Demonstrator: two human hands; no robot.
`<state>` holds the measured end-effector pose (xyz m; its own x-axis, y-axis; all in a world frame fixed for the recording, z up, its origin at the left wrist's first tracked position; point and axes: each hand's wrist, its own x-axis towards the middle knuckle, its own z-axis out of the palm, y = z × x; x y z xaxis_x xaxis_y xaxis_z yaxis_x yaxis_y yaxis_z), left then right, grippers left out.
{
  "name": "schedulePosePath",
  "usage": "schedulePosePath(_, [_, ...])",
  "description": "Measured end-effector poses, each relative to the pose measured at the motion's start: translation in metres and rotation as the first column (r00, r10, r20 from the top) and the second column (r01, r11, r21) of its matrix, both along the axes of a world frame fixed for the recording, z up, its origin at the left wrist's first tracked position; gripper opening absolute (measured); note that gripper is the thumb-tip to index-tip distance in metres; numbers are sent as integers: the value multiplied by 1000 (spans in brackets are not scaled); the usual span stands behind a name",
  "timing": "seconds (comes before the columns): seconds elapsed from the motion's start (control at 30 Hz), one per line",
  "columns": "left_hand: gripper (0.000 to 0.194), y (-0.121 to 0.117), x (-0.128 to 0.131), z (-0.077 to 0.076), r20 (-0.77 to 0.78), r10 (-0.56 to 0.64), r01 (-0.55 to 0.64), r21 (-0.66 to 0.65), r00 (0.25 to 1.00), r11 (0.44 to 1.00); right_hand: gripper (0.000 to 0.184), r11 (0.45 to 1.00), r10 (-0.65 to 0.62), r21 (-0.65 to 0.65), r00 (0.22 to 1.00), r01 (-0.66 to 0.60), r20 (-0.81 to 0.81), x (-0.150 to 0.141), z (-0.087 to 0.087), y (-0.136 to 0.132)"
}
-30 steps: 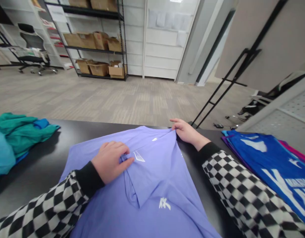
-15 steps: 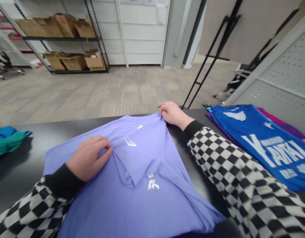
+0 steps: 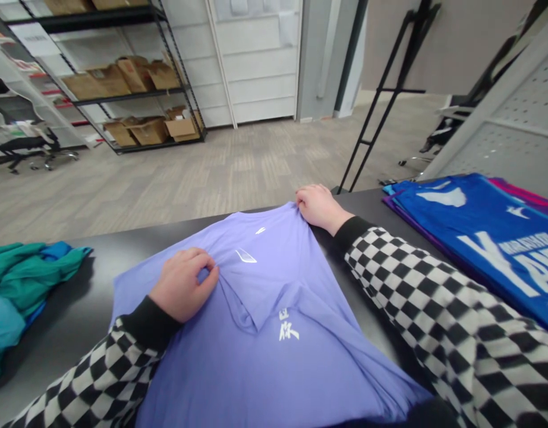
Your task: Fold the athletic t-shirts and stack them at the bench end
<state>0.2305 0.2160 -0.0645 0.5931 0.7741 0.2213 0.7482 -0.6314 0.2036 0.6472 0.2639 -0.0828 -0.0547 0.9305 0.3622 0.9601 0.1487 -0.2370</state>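
A lavender T-shirt (image 3: 256, 374) with white printed characters and small white logos lies spread on the dark table, its neckline folds bunched near the middle. My left hand (image 3: 185, 282) is closed on the shirt fabric left of the logos, pinching a fold between thumb and fingers. At the shirt's far right corner, my right hand (image 3: 321, 207) grips the edge of the cloth, fingers curled over it. The near hem of the shirt runs out of the bottom of the view.
Folded jerseys, a blue one (image 3: 492, 238) on top, lie in a stack at the right. A crumpled pile of green and blue clothing (image 3: 28, 285) sits at the left of the table (image 3: 104, 255). Beyond the table stand a shelf with cardboard boxes (image 3: 149, 131) and a black easel (image 3: 376, 113).
The view has turned a little to the left, so more of the green pile shows. Both hands keep their hold on the T-shirt, which lies almost the same.
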Motion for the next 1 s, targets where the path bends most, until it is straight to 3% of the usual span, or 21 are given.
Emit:
schedulePosePath(0.2, [31, -7, 1, 4, 8, 29, -29, 62, 1000, 998, 29, 997, -58, 44, 998, 58, 6, -6, 12, -6])
schedulePosePath(0.27, [43, -15, 2, 8, 57, -47, 41, 103, 997, 994, 33, 994, -44, 96, 999, 45, -5, -13, 18, -14])
schedulePosePath(0.33, [54, -25, 4, 11, 37, -194, 190, 91, 980, 978, 36, 995, 9, 103, 1000, -9, -1, -21, 22, -24])
schedulePosePath(0.43, [67, -38, 5, 8, -117, -383, 381, -43, 916, 924, 47, 989, 141, -37, 990, -140, 22, -34, 17, -39])
schedulePosePath(0.57, [74, -42, 0, 1, -244, -419, 394, -146, 875, 907, 70, 947, 179, -277, 983, -162, 38, -43, 7, -46])
schedulePosePath(0.77, [70, -21, -7, -2, -227, -425, 397, -159, 876, 904, 77, 941, 165, -303, 986, -147, 32, -43, 3, -39])
schedulePosePath(0.87, [62, -30, 1, 10, -196, -387, 383, -59, 901, 922, 76, 947, 162, -285, 987, -150, 17, -43, -3, -33])
schedulePosePath(0.93, [57, -57, 18, 29, -139, -416, 420, 2, 899, 907, 74, 952, 173, -256, 985, -165, 8, -43, -9, -28])
schedulePosePath(1.0, [57, -98, 45, 51, -75, -531, 531, -13, 844, 847, 73, 960, 185, -213, 983, -181, 1, -43, -15, -23])
